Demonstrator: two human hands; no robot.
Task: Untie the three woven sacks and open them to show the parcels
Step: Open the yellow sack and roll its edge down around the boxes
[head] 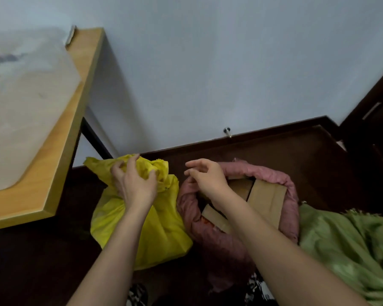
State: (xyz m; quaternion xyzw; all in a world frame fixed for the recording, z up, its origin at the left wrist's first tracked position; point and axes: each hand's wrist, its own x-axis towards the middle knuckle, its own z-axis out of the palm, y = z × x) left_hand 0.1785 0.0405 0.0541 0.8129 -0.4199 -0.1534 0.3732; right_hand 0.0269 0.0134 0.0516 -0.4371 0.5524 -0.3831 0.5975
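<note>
The yellow sack (139, 219) stands on the dark floor (31, 272), close under the near corner of the wooden table (60, 173), and its neck is bunched shut. It looks like the one being worked on now. The left hand (134, 184) is on that bunched top, fingers curled round the gathered cloth and pinching into the folds, wrist bent down over the sack. I cannot make out a knot or cord under the fingers, so whether it is loosened yet I cannot tell.

Just beside it, touching its right flank, the pink sack (234, 244) sits with its mouth rolled back into a thick rim, and brown parcels (266, 197) show inside; that one appears done. The right hand (205, 175) hovers over the pink sack's near-left rim, holding nothing, fingers loosely spread and half curled, pointing toward the yellow sack.

Further right the green sack (349, 246) lies slumped at the edge of view; I see no parcels in it, and its mouth is not clear.

The next move, I'd judge, calls for the right hand to join the left at the yellow neck, find the tie and pull the folds apart.
</note>
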